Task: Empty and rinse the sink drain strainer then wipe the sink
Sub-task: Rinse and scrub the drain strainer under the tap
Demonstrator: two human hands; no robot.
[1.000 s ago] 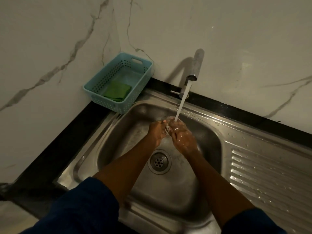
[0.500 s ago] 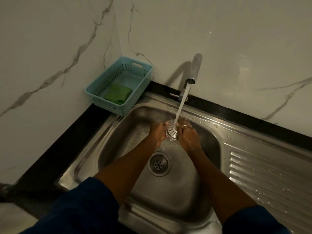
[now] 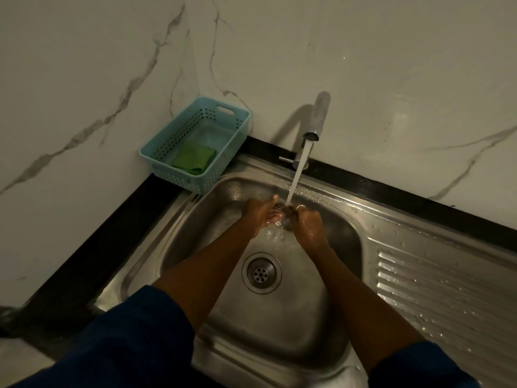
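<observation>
Change: the strainer (image 3: 283, 212) showed face-on as a perforated disc half a second ago. It is now turned and mostly hidden, and both hands have closed in on it.
Left hand (image 3: 260, 214): fingers curled under the strainer's near side, thumb raised; it grips the strainer.
Right hand (image 3: 307, 225): fist curled round the strainer's other side, gripping it; a ring shows on one finger.
Strainer position: held clear of the sink (image 3: 279, 317) floor, centre of frame, directly under the stream (image 3: 296, 175) from the tap (image 3: 317, 119).
Done: strainer is out; the drain (image 3: 261, 273) stands bare. Emptying is judged complete, as rinsing is under way. Any residue is too small to tell.
Left: finish the rinse, shut the tap, reseat the strainer, wipe the sink. The green cloth (image 3: 194, 159) lies unused in the basket (image 3: 181, 177), upper left.
Edges: the rear bowl wall is just behind the hands and the spout is directly above them. The basket's corner sits at the sink rim, near the left hand.
Open room: the bowl is free toward the lower frame, over the drain and between the forearms. The wet drainboard (image 3: 447, 303) lies at right.
Risk: judged slight; a wet strainer could slip, and it would fall into the bowl.
</observation>
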